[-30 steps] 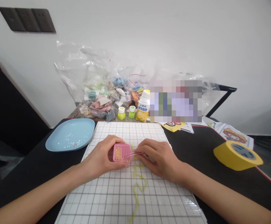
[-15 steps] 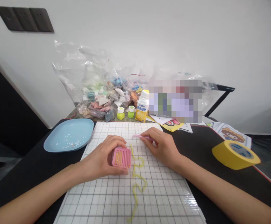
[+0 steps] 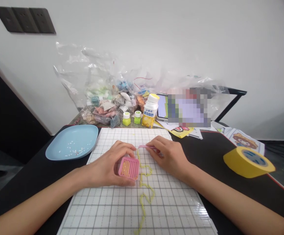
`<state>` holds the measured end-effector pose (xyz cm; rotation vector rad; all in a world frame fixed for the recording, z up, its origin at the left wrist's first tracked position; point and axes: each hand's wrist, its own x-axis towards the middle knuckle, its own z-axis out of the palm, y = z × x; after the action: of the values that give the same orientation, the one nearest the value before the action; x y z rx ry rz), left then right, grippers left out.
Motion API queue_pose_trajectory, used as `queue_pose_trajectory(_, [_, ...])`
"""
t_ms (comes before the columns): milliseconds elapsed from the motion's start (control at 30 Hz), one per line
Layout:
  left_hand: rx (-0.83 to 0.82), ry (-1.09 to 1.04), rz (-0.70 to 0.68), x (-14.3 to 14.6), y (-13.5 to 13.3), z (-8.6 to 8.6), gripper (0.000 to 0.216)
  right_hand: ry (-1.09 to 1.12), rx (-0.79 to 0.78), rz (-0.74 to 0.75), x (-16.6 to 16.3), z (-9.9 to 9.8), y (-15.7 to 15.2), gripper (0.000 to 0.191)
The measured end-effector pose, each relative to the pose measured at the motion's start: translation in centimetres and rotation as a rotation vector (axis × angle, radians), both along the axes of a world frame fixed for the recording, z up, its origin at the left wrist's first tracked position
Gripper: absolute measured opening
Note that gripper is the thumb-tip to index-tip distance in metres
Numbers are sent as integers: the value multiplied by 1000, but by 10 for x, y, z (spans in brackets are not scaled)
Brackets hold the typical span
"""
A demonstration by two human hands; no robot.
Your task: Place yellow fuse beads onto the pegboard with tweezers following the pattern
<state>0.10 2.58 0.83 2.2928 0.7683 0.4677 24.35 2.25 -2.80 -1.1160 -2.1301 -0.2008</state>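
Free room over the gridded board [image 3: 102, 209], near left; beyond it, a barrier of jars [image 3: 126, 121], bottle [image 3: 149, 112] and plastic bags [image 3: 103, 116].

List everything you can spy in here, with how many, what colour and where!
slotted box: 1, pink, in left hand
thin tool: 1, pink, in right hand
wiggly line: 1, yellow-green, on board
gridded board: 1, white, on table
table: 1, black, under board
plate: 1, light blue, left of board
tiny bits: many, mostly white, on plate
jars: 2, yellow-green, white lids, behind board
bottle: 1, white and yellow, right of jars
bags: several, clear, at back
tablet: 1, partly blurred, behind bottle
papers: several, white and yellow, back right
tape roll: 1, yellow, right
socket panels: 3, dark grey, on wall
wall: white, behind
left hand: 1, by board's middle
right hand: 1, right of box
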Motion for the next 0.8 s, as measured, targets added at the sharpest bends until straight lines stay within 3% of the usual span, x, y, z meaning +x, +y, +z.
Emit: queue_pose_trajectory(800, [38,36,-25,1,-1,0,44,-13,24,-16,-1,-1,-1,20])
